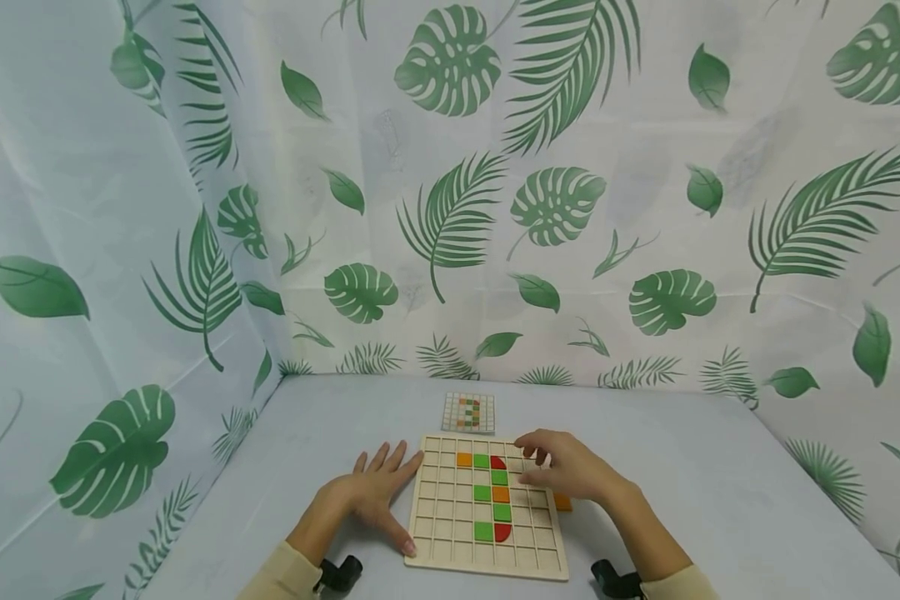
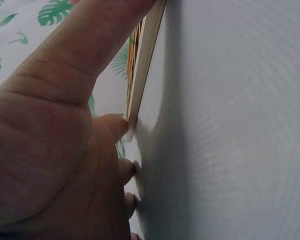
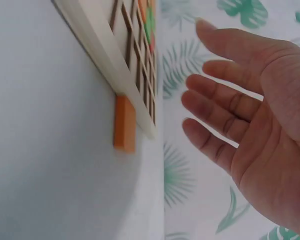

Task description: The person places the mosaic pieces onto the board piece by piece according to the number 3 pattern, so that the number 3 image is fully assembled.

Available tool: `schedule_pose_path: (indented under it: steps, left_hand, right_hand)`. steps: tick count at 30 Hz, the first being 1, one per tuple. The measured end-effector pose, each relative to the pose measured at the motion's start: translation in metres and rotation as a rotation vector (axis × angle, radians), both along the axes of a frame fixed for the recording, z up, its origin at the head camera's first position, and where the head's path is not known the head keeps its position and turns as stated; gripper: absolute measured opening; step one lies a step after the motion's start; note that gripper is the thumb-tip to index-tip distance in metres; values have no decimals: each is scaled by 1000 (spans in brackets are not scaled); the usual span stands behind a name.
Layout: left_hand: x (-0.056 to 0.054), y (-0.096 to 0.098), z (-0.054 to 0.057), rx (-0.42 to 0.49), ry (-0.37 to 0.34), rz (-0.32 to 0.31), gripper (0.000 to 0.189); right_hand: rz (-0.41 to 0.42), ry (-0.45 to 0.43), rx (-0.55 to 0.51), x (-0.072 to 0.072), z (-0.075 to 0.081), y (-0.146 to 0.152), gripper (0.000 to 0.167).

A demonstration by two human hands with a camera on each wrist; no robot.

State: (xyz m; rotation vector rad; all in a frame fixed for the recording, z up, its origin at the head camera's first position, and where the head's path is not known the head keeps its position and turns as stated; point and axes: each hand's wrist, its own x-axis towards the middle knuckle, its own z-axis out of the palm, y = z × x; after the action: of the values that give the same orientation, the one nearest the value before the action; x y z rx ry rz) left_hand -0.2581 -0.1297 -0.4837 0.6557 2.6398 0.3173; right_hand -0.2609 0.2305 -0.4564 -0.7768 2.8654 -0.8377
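A pale wooden grid board [image 1: 450, 556] lies on the table with green, orange and red tiles in some of its squares. Along the board's left edge rests my left hand [image 1: 378, 492], fingers spread and thumb at the near corner. My right hand [image 1: 570, 468] hovers over the board's right side with relaxed fingers and nothing between them, as the right wrist view also shows. Beside the right edge, partly hidden below that hand, an orange tile [image 3: 124, 124] sits on the table. Among the tiles on the grid are a green one [image 1: 482, 493] and a red rounded one [image 1: 502, 532].
Behind the board lies a small card [image 1: 469, 412] printed with a grid and a coloured pattern. The white table [image 1: 330, 417] meets a leaf-printed cloth [image 1: 450, 333] at the back and sides.
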Motion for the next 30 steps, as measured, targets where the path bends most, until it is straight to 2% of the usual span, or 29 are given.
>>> schedule_pose_path:
  steps: [6, 14, 30]
  left_hand:
    - [0, -1, 1, 6, -4, 4, 138]
    - [1, 0, 1, 4, 1, 7, 138]
    - [1, 0, 1, 9, -7, 5, 139]
  right_hand:
    - [-13, -10, 1, -4, 1, 17, 47]
    - [-23, -50, 0, -3, 4, 24, 46]
    - [-52, -199, 35, 0, -1, 31, 44]
